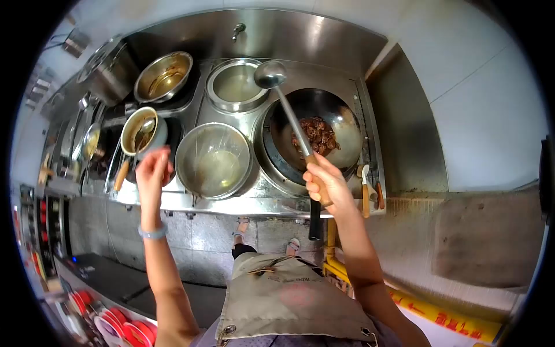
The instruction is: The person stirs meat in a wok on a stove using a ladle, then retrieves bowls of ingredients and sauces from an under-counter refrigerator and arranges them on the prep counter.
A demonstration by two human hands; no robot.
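Note:
My right hand [329, 186] is wrapped round the wooden handle of a steel ladle [292, 118]. The ladle slants across the wok [289, 99], its bowl up beyond the wok's far left rim. Dark brown, glossy pieces of food [319, 137] lie in the wok, partly behind the ladle's shaft. My left hand [154, 169] is curled in front of a small pot [128, 134] that has a spoon [148, 125] in it. Its fingers are bent together, and what they hold, if anything, is hidden. A wide steel bowl [188, 156] of cloudy liquid stands just right of that hand.
Behind the bowl is a round steel pot [214, 87] of liquid. An oily steel basin [186, 65] and a tall stockpot [110, 78] stand at the back left. Wooden-handled tools [365, 199] lie at the stove's right edge. A tap [238, 29] juts from the back wall.

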